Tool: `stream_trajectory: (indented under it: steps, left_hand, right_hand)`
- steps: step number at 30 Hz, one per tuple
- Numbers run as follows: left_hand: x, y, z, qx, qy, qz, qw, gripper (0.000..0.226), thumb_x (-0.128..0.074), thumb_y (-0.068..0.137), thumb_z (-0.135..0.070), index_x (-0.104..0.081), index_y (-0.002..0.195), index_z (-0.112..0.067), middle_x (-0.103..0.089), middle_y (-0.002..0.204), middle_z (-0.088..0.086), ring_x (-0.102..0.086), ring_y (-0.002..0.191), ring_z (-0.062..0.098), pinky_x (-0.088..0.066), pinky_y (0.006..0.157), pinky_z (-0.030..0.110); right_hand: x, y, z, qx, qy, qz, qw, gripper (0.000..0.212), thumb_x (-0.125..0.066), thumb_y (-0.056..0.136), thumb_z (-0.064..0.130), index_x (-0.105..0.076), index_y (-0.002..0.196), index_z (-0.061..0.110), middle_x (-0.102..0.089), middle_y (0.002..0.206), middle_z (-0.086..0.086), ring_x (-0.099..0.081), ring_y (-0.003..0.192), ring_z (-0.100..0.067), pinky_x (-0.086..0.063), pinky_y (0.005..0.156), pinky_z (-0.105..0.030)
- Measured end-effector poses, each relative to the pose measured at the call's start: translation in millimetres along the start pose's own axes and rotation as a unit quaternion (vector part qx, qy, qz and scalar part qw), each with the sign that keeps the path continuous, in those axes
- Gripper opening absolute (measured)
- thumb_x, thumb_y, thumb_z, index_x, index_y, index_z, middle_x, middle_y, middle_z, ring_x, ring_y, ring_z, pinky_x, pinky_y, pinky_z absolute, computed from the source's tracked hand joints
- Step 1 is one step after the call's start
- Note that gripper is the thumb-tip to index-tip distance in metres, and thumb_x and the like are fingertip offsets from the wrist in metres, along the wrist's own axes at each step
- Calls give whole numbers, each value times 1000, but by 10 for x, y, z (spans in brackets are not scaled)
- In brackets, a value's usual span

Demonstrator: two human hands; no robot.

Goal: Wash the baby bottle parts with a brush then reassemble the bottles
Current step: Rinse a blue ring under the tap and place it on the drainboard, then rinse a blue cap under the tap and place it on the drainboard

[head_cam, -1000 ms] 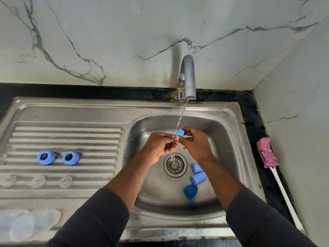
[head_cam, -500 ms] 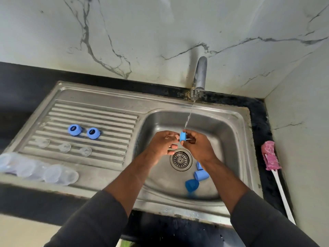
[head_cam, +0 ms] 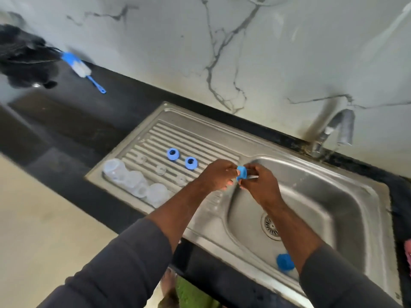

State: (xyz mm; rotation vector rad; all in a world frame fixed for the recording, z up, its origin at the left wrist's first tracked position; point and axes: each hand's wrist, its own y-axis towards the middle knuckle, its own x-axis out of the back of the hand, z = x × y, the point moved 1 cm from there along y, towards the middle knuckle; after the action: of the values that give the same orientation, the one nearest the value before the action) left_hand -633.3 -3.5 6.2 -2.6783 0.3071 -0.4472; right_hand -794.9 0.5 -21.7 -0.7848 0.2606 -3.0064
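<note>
Marble-veined white wall (head_cam: 155, 30) and a black counter (head_cam: 77, 112) frame a stainless steel sink (head_cam: 355, 196), seen from above through a head-worn camera. At centre, a person in dark grey sleeves holds one small blue bottle collar (head_cam: 241, 172) between both hands, above the ridge where the ribbed drainboard (head_cam: 200, 138) meets the basin. The left hand (head_cam: 219, 175) pinches the collar's left side with its fingertips, and the right hand (head_cam: 259, 185) curls round its right side. The collar is bright blue, short and round, with its finer detail lost to motion blur.

Two more blue rings (head_cam: 172, 154), each with a dark centre hole, sit side by side on the drainboard ribs. Three clear nipples (head_cam: 160, 170) stand in a row just in front of them. Three clear bottle bodies (head_cam: 135, 181) lie touching one another along the drainboard's near-left edge. One blue cap (head_cam: 284, 266) rests in the basin near the round drain (head_cam: 271, 225), partly hidden by the right forearm.

One blue-and-white bottle brush (head_cam: 76, 66) lies on the counter at far left, well apart from the sink. A curved metal tap (head_cam: 340, 127) stands behind the basin. A pink item (head_cam: 408, 252) shows at the right edge, cut off by the frame.
</note>
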Motion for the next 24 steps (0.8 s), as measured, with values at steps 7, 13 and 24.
stream_trajectory:
  steps: [7,13,24]
  left_hand:
    - [1553,79,227,7,129,-71,989,19,-60,92,-16,-68,84,-1,-68,81,20,-68,72,34,-54,63,38]
    - [2754,247,672,46,193,-145,969,27,-50,97,-13,-70,113,-5,-69,117,18,-67,108,36,-56,92,43]
    - [3238,550,1060,51,289,-134,946,28,-50,98,-10,-72,115,-17,-71,117,5,-66,104,24,-53,92,34]
  right_hand:
    - [-1151,367,957,75,-55,32,995,39,-82,73,11,-69,109,21,-68,93,9,-69,79,-18,-58,69,-34]
    - [-2156,803,1553,133,-183,58,972,40,-78,77,18,-67,115,16,-71,105,-5,-63,98,-23,-44,83,-30]
    - [-2984,1234,1579,174,-434,136,873,34,-66,83,16,-60,116,18,-64,109,-5,-62,101,-31,-53,77,-39]
